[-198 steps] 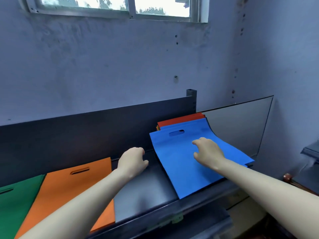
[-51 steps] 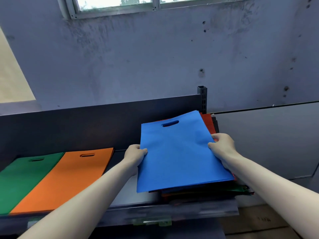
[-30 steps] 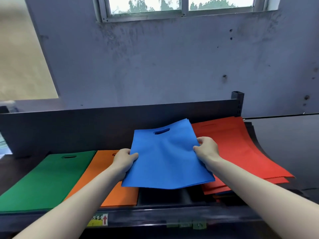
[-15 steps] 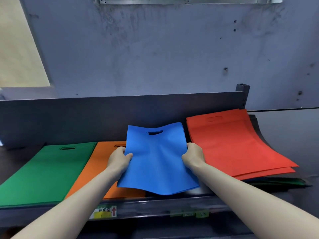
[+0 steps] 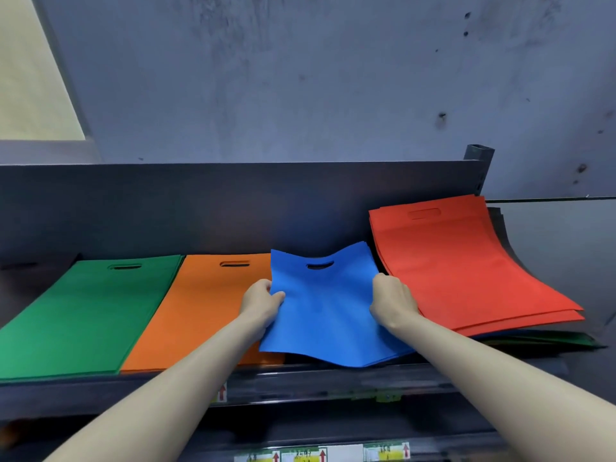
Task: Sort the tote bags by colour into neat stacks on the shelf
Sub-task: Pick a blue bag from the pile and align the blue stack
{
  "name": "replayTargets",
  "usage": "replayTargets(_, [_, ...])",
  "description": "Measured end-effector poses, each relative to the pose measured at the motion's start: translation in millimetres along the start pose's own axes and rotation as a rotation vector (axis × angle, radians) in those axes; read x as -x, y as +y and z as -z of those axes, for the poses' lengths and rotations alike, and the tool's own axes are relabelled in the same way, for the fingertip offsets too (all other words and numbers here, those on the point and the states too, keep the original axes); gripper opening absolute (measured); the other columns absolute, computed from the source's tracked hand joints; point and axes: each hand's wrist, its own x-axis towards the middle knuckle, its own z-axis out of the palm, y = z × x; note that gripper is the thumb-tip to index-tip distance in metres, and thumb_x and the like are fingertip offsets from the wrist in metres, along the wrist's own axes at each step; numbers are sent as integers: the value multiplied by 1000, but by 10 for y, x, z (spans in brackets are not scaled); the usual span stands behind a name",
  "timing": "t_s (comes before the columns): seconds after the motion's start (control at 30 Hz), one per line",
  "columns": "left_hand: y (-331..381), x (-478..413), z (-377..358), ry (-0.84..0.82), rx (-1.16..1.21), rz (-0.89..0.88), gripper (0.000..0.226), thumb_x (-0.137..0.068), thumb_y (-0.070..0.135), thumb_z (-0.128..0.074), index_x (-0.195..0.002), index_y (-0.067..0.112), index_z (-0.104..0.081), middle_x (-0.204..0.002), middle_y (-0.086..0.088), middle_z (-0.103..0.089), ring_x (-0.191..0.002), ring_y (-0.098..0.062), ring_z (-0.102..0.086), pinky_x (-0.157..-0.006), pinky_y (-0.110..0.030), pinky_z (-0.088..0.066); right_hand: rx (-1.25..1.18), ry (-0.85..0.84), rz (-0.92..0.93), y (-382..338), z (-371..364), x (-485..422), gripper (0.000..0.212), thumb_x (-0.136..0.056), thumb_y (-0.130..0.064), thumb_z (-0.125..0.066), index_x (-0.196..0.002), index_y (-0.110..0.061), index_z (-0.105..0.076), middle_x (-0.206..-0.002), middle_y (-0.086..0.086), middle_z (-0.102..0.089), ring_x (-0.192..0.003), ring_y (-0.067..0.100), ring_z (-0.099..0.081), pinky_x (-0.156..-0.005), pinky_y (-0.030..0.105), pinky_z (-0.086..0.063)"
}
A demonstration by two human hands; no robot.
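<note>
Blue tote bags [image 5: 328,311] are gripped at both side edges: left hand [image 5: 261,303] and right hand [image 5: 391,303], fingers curled round the fabric. Bundle is held over the shelf [image 5: 300,381], between orange stack [image 5: 206,308] and red stack [image 5: 463,265]. Green stack [image 5: 83,311] is seen far left.

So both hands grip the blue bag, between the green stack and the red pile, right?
Not quite. In the head view the left hand and right hand grip the blue bag between the orange stack and the red pile; the green stack lies further left.

Tote bags [image 5: 326,311] abreast on shelf [image 5: 333,383]
</note>
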Motion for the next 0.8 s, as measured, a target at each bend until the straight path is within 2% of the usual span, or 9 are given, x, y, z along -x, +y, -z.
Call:
replayTargets(0.1, [15, -22, -111, -22, 22, 10, 11, -95, 21, -53, -97, 11, -57, -96, -7, -63, -87, -24, -63, -73, -36, -51, 35, 21, -3, 114, -6, -32, 19, -80, 10, -45, -79, -7, -38, -65, 3, -33, -70, 29, -43, -45, 29, -22])
replayTargets(0.2, [44, -44, -221, -39, 9, 2, 11, -95, 21, -53, -95, 11, -56, -95, -6, -63, -87, -24, -63, -77, -40, -53, 62, 43, -7, 212, 13, -52, 20, -80, 11, -45, -78, -7, -37, -64, 4, -34, -68, 30, -44, -43, 28, -19])
replayTargets(0.27, [64, -64, -283, -46, -50, -14, 12, -94, 21, -53, -95, 9, -54, -93, -5, -62, -85, -23, -60, -69, -36, -49, 75, 57, -7, 259, 27, -67, 20, -79, 12, -45, -78, -7, -37, -64, 4, -35, -68, 30, -44, -44, 28, -21])
replayTargets(0.37, [89, -100, -335, -36, -182, -23, 15, -94, 23, -55, -92, 8, -52, -80, -2, -52, -72, -20, -49, -58, -30, -36, 92, 71, -4, 289, 41, -79, 19, -79, 13, -45, -83, -6, -40, -64, 4, -34, -69, 30, -44, -45, 29, -24])
replayTargets(0.5, [105, -128, -359, -30, -357, -24, 23, -94, 24, -54, -77, 10, -48, -74, -4, -49, -65, -20, -43, -56, -29, -31, 117, 63, -11, 276, 32, -79, 22, -79, 14, -44, -87, -6, -40, -68, 6, -38, -70, 30, -45, -51, 32, -30])
replayTargets(0.57, [107, -114, -365, -26, -424, -26, 29, -93, 15, -48, -67, 13, -37, -66, -1, -37, -58, -18, -33, -51, -28, -24, 129, 58, -11, 269, 18, -84, 23, -80, 15, -44, -92, -5, -42, -74, 8, -45, -72, 30, -47, -49, 30, -29])
replayTargets(0.63, [123, -93, -350, -21, -480, -24, 29, -90, 4, -41, -64, 13, -32, -64, -1, -34, -57, -17, -30, -49, -28, -21, 143, 48, -6, 263, 2, -98, 24, -81, 15, -45, -99, -2, -45, -86, 14, -54, -77, 33, -55, -51, 31, -31])
replayTargets(0.7, [137, -87, -334, -19, -539, -38, 29, -88, 1, -40, -63, 13, -33, -65, -1, -35, -59, -19, -33, -48, -28, -22, 164, 34, -7, 256, -23, -124, 29, -82, 14, -45, -108, 2, -46, -100, 17, -61, -92, 36, -62, -58, 33, -36])
replayTargets(0.8, [120, -103, -332, -10, -602, -58, 31, -90, 5, -45, -62, 13, -34, -65, -1, -38, -67, -23, -40, -47, -28, -24, 197, 4, -22, 251, -82, -174, 39, -83, 14, -44, -121, 7, -43, -110, 19, -62, -102, 37, -62, -65, 35, -40])
